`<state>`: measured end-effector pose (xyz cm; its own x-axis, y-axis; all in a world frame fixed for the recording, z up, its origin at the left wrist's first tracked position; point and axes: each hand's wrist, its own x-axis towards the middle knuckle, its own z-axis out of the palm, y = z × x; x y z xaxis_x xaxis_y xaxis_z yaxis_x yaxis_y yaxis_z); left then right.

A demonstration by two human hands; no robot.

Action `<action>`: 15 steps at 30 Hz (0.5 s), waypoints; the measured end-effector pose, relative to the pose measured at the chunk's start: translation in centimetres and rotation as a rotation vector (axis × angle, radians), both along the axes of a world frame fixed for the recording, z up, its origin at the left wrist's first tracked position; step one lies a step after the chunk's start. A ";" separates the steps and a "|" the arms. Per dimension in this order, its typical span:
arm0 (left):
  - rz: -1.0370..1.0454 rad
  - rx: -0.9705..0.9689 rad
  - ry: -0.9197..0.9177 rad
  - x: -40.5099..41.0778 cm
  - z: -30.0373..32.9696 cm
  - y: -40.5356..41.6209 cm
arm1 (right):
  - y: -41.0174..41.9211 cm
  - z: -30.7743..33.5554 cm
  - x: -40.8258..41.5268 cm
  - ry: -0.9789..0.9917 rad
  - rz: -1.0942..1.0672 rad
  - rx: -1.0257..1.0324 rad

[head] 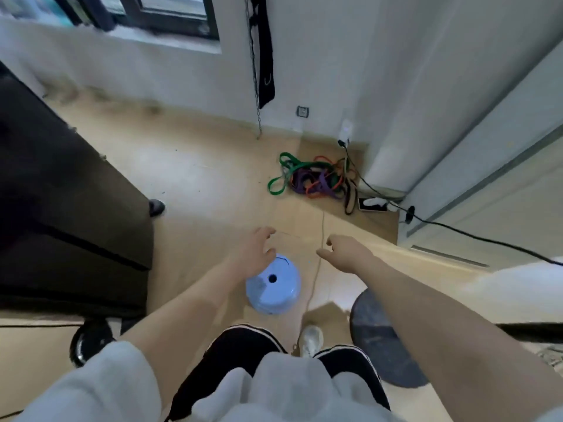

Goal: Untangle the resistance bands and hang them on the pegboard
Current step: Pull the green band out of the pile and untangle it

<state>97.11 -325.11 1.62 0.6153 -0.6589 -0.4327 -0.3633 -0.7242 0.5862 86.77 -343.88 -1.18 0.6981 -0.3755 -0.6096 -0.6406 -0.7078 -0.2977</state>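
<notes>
Bands: a tangled heap of resistance bands, green, purple, orange and black, lies on the floor near the corner where the wall meets the white door panel.
Long axis: the heap stretches roughly along the wall; a green loop sticks out at its left end, and a black loop trails toward the person at its right end.
Beside the bands: a black cable runs from a wall plug past the heap's right end and off along the floor to the right; a dark power strip lies just beside the black loop.
Left hand: reaches forward above the floor, fingers loosely spread and slightly bent, holding nothing, well apart from the bands.
Right hand: reaches forward too, fingers loosely curled downward, holding nothing.
Below the hands: a light blue round stool stands on the floor, under the left hand.
Left side: a dark cabinet stands along the floor's left edge.
Wall: a black strap and a thin chain hang down it, above the bands.
</notes>
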 end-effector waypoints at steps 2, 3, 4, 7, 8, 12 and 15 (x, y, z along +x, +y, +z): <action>0.064 -0.028 -0.003 3.0 0.2 -2.1 | -2.0 0.1 3.7 0.000 0.055 0.004; 0.101 -0.031 0.002 4.6 0.1 -3.0 | -2.8 -0.2 5.5 0.005 0.079 0.010; 0.132 -0.028 0.013 6.3 0.0 -3.8 | -3.4 -0.4 7.2 0.013 0.098 0.018; 0.171 -0.023 0.007 11.9 -0.9 -6.2 | -5.4 -1.5 12.6 0.035 0.172 0.025; 0.170 -0.014 -0.009 13.9 -1.4 -7.1 | -6.2 -2.0 14.6 0.035 0.189 0.025; 0.153 0.013 -0.034 23.4 -3.7 -10.6 | -9.1 -4.7 23.7 0.041 0.207 0.044; 0.144 0.032 0.009 31.7 -5.6 -13.3 | -11.6 -6.3 31.2 0.056 0.112 0.091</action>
